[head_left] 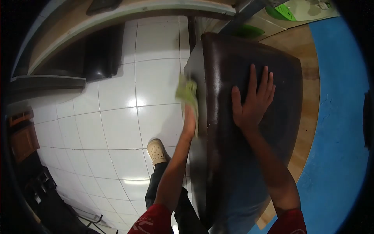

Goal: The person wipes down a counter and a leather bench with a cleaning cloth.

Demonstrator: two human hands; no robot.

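The left hand (189,117) has its grip closed on a green cloth (187,93) against the dark bench's (233,175) left edge, while the right hand (253,103) lies flat and open on top, holding nothing; firm, overlapping strokes along the edge would likely wipe best.

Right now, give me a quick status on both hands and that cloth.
Left hand grips green cloth against the dark panel's side. Right hand flat on dark panel, fingers spread. Nothing blocking either hand.
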